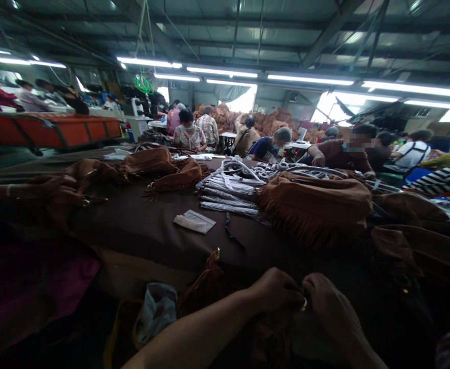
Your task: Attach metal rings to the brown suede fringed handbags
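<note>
Close together at the table's near edge, my left hand (pixel 276 289) and my right hand (pixel 324 296) have their fingers bent in a pinch. Between them a small gold-coloured metal ring (pixel 304 305) shows at my left fingertips. Dark brown material (pixel 271 333) hangs below, too dim to make out fully. What my right fingers pinch is hidden. To the left, a brown bag piece with a metal end (pixel 211 271) droops over the edge. A large fringed brown bag (pixel 317 202) lies on the table ahead of my hands.
Wrapped strap-like pieces (pixel 230 197) are stacked mid-table, near a small white packet (pixel 194 221) and a dark strip (pixel 232 233). More brown bags (pixel 148 160) lie left, beside a co-worker's hand (pixel 36 190). A plastic bag (pixel 157 307) sits below the edge. Several people work beyond.
</note>
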A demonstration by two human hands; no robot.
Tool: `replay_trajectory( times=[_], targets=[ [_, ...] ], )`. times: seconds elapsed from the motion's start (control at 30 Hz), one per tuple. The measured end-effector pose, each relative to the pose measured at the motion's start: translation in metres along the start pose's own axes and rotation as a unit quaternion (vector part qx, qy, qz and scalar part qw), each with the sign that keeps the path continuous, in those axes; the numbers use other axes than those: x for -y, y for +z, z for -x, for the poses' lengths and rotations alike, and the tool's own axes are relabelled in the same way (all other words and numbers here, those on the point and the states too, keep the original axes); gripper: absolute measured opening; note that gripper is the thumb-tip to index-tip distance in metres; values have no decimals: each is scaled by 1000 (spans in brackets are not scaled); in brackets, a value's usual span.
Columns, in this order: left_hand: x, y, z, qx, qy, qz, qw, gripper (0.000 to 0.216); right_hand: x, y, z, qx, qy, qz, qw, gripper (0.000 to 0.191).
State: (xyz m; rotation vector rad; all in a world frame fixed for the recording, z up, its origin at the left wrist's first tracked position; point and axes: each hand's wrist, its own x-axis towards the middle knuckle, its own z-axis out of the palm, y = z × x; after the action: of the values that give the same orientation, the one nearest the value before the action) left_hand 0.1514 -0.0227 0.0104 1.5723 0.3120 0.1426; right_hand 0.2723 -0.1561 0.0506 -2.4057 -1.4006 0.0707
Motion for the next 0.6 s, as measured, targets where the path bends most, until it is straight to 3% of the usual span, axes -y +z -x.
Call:
replay_trajectory(
  times=[0.13, 0.27, 0.33, 0.4, 0.47, 0.53, 0.6],
  targets=[
    [-1, -11, 1, 23, -34, -25, 999, 42, 21, 2, 4, -28, -61, -13, 998, 22],
    [5, -10, 0, -69, -46, -62, 995, 36, 50, 1, 11, -63, -174, 1, 983, 15],
    [6, -9, 0, -104, -38, -62, 992, 33, 57, 1, 13, -78, -203, -45, 975, 17],
    [6, -9, 0, -106, -34, -50, 993, 33, 52, 1, 13, -95, -174, -110, 974, 23],
    [5, -10, 2, -94, -40, -20, 995, 35, 36, 0, 14, -122, -80, -142, 979, 31],
    [3, -11, 7, -81, -47, 11, 996, 37, 11, 1, 16, -142, 16, -119, 983, 39],
    [0, -14, 19, -98, -27, 3, 995, 36, -16, 5, 19, -128, 12, -67, 989, 38]
  ],
)
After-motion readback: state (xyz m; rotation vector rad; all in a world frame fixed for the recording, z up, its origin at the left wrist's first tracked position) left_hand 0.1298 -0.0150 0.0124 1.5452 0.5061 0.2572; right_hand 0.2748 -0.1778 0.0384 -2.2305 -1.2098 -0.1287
